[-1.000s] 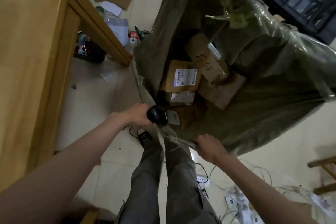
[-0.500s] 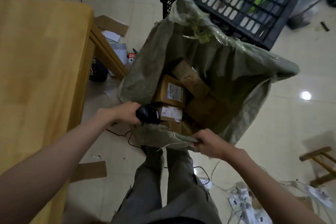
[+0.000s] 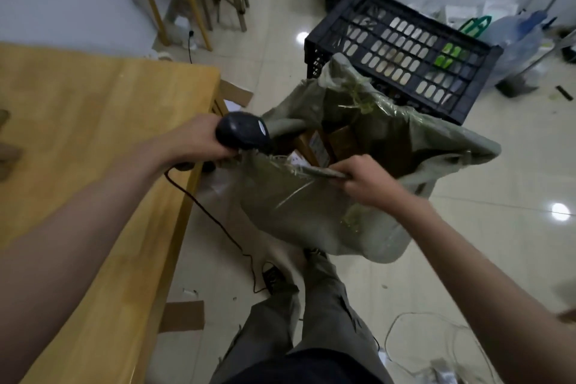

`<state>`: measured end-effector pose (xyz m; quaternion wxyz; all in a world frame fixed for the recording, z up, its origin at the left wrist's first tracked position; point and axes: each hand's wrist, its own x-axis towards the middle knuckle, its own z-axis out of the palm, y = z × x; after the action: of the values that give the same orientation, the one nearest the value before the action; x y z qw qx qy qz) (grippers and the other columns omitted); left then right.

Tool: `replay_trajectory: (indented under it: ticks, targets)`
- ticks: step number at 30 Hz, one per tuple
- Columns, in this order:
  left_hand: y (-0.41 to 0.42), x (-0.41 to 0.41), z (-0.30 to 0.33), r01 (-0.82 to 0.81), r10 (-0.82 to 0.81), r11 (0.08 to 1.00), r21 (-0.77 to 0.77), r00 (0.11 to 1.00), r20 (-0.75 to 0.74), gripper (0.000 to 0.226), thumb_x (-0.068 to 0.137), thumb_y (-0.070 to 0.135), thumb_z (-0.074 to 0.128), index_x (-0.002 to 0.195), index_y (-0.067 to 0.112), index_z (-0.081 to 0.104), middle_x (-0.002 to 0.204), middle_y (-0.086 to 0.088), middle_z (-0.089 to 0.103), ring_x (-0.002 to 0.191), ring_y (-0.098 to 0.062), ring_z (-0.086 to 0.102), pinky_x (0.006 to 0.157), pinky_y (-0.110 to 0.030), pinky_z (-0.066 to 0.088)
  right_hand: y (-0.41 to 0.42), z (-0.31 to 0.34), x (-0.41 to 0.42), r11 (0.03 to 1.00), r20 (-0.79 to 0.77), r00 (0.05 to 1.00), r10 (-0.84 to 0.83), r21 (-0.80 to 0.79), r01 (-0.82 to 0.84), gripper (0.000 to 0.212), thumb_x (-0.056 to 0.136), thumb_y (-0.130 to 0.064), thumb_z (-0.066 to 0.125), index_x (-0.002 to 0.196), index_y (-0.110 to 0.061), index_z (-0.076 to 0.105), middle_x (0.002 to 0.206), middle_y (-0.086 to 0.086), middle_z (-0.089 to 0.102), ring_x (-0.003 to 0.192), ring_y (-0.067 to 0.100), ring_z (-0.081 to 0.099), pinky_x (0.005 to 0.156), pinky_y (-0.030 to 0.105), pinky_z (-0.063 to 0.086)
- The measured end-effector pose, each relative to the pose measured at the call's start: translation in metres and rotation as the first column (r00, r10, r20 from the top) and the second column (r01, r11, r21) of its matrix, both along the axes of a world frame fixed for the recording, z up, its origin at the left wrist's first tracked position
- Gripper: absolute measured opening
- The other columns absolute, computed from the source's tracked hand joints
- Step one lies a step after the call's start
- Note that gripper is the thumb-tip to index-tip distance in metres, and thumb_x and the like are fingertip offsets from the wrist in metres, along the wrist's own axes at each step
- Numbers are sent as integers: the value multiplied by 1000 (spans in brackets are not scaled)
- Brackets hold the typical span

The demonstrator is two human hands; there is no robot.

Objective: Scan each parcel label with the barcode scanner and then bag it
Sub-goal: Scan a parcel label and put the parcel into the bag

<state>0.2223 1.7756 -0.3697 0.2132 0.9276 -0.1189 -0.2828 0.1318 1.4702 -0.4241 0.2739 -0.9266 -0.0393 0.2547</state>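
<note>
Right hand (image 3: 363, 179) pinches the near rim of the sack (image 3: 311, 212) at frame center, probably holding the mouth open so boxes can drop in. The boxes (image 3: 314, 146) sit inside, labels facing up, partly hidden by the rim. Left hand (image 3: 193, 142) has its fingers wrapped around the scanner (image 3: 243, 131), left of the sack at the tabletop (image 3: 93, 134) corner. Its long axis runs left to right, head pointing right toward the sack's opening, likely ready for another label.

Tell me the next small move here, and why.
Probably set the sack down and reach for another parcel: the right hand grips its rim, the left hand holds the scanner, and the boxes already lie inside.
</note>
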Motion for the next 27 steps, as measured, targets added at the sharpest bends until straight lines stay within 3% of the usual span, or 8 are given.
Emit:
replay_trajectory:
  ticks: [3,5,8,11,18,21,23,27]
  targets:
    - [-1,-24,-30,144,-124,981,128,981,-149,10,77,18,76,76,14,67,73,-4,68,71,-18,67,62,-29,52,22,-41,-33,1000,-190,982,12,-19,-16,9,93,-20,63,87,-23,69,83,1,62,88,26,65,70,31,44]
    - [0,-40,-56,174,-138,972,158,967,-216,11,77,17,75,72,15,65,69,-1,66,67,-14,65,56,-20,50,29,-61,-46,999,-207,978,12,-33,-19,13,94,-20,61,96,-23,74,86,2,64,90,27,65,73,33,48]
    - [3,-46,-77,118,-92,986,122,975,-202,20,79,11,72,67,19,58,64,3,61,64,-14,62,50,-14,42,29,-71,-41,998,-179,984,-24,-57,14,24,95,-19,59,113,-25,74,97,4,69,94,25,64,82,41,54]
    - [-1,-44,-84,90,-73,991,101,983,-166,33,80,15,74,63,28,49,62,9,54,62,-11,57,56,-19,41,29,-81,-41,992,-212,977,28,-117,-54,27,95,-19,57,115,-27,72,97,1,69,89,21,64,80,44,56]
    - [-6,-51,-110,79,-46,988,130,970,-239,29,80,22,75,65,28,51,67,5,56,81,-23,67,73,-31,53,26,-110,-45,963,-260,960,107,-211,-164,17,92,-24,58,104,-22,70,92,2,62,86,23,62,66,34,49]
    - [-7,-61,-112,38,-11,994,98,964,-267,15,79,23,77,80,17,63,80,-3,66,86,-24,68,76,-33,56,24,-119,-47,947,-297,945,134,-242,-210,17,90,-25,58,104,-19,66,94,3,60,85,24,61,66,33,47]
    - [-3,-65,-119,0,21,997,78,963,-269,31,74,29,79,96,11,69,92,-8,71,86,-23,69,78,-39,59,24,-123,-49,936,-323,933,157,-253,-245,20,91,-25,57,108,-17,66,99,5,62,90,26,62,69,33,48]
    - [-4,-66,-107,-70,76,997,32,959,-274,23,72,19,75,90,6,69,83,-12,72,76,-23,70,71,-42,60,23,-127,-53,915,-385,902,197,-258,-310,20,94,-26,55,109,-19,66,102,5,64,92,24,63,70,33,48]
